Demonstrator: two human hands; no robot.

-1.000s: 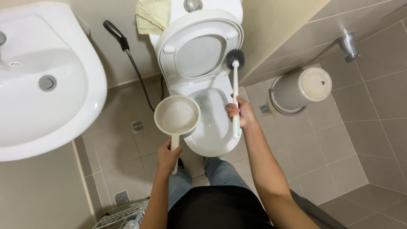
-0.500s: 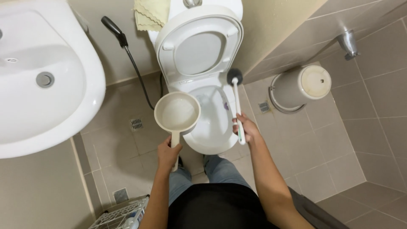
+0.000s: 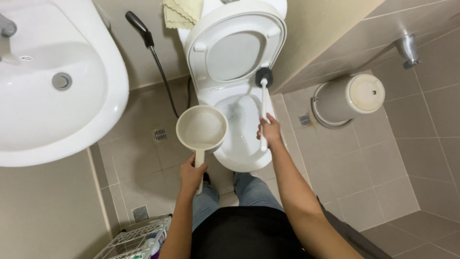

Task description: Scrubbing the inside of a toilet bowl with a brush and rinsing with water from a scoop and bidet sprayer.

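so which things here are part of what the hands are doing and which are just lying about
In use: brush in right hand; dipper in left hand; toilet.

Lying about: sink, spray hose, yellow cloth, bucket, wire rack, wall tap.

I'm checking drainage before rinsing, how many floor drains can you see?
2. One floor drain lies between the sink and the toilet; the other floor drain lies beside the bucket. Others may be hidden.
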